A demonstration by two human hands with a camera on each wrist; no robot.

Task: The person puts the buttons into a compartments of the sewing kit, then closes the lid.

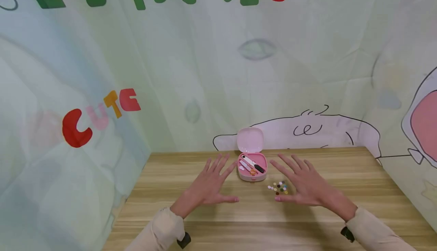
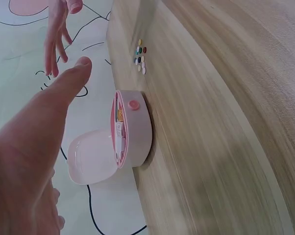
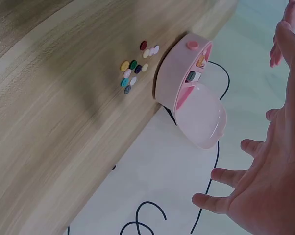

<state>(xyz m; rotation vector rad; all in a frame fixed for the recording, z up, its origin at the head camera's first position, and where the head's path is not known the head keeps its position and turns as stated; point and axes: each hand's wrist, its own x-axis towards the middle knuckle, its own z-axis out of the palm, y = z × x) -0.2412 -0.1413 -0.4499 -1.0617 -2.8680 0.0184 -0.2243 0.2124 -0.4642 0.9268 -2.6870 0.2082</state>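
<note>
My left hand is held above the table on the left with its fingers spread, gripping nothing. On the other side, my right hand is likewise spread, its thumb close to a small group of colourful buttons in the head view. Between and beyond the hands stands a small pink box, its lid raised at the back. Inside lie a slim white-and-black tool and a small orange item. Both hands are apart from the box in the wrist views.
The wooden table ends at a printed cloth backdrop behind and at the left. Dark straps show at the cuffs of both light sleeves.
</note>
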